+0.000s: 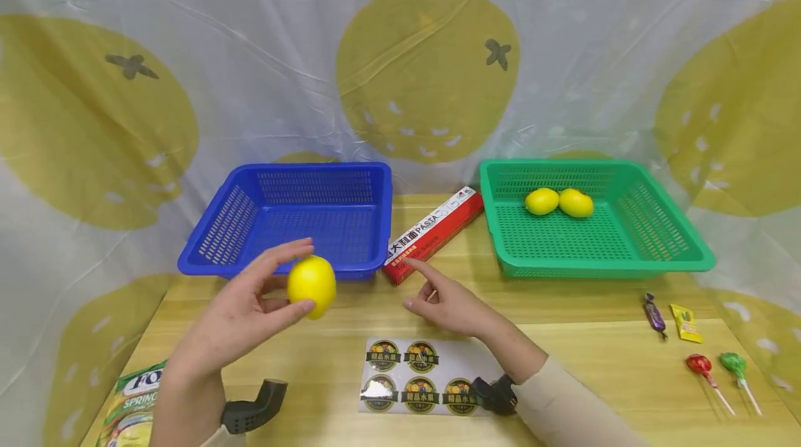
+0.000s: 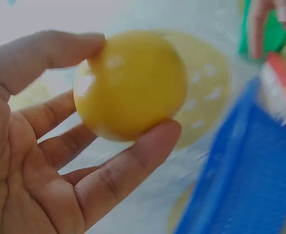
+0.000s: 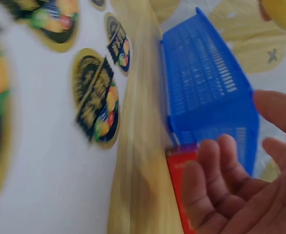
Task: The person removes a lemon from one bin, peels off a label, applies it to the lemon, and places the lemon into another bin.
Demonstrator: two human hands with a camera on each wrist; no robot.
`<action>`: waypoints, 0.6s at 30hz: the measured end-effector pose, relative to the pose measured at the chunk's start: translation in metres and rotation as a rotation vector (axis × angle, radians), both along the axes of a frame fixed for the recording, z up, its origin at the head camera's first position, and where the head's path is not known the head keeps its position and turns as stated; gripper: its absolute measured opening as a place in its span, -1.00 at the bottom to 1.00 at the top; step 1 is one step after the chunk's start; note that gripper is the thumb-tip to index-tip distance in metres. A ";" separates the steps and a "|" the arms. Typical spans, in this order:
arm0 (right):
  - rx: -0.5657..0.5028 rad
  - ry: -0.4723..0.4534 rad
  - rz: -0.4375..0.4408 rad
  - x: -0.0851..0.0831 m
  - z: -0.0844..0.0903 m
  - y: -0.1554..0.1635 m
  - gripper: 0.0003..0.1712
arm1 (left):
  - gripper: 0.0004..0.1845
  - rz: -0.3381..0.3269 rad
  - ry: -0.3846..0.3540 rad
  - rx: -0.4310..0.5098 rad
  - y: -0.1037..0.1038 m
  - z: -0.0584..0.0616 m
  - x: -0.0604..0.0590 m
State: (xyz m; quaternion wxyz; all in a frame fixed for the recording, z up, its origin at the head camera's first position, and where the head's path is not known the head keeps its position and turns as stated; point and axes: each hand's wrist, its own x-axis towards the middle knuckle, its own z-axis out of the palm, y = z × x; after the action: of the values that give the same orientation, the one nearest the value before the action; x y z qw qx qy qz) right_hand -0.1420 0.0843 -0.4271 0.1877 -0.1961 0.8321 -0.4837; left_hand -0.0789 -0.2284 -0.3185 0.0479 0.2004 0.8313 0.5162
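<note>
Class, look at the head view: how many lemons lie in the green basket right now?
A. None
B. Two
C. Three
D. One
B. Two lemons lie side by side at the back of the green basket, while a third lemon is held in the left hand near the blue basket.

Soft, even light fills the head view, with faint shadows and a white glare patch on the sticker sheet (image 1: 425, 384); the backdrop bows at the edges. Both wrist views are blurred: the blue basket (image 2: 250, 180) smears, while the lemon (image 2: 131, 85) shows small highlights.
</note>
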 end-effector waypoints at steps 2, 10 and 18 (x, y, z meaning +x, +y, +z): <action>0.024 -0.009 0.026 0.010 -0.001 0.014 -0.16 | -0.27 -0.019 -0.092 0.012 0.012 -0.014 0.002; 0.134 0.012 -0.004 0.046 0.002 0.070 -0.19 | -0.32 -0.069 -0.301 -0.052 0.078 -0.080 -0.006; 0.104 0.008 0.009 0.069 -0.001 0.089 -0.45 | -0.29 -0.018 -0.276 -0.086 0.129 -0.107 -0.030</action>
State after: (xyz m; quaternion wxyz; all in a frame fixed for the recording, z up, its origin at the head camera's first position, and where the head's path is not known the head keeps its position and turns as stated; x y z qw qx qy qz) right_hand -0.0732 0.1729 -0.4283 0.1965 -0.1915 0.8560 -0.4382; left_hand -0.1086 -0.0993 -0.4258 0.1750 0.1328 0.8363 0.5023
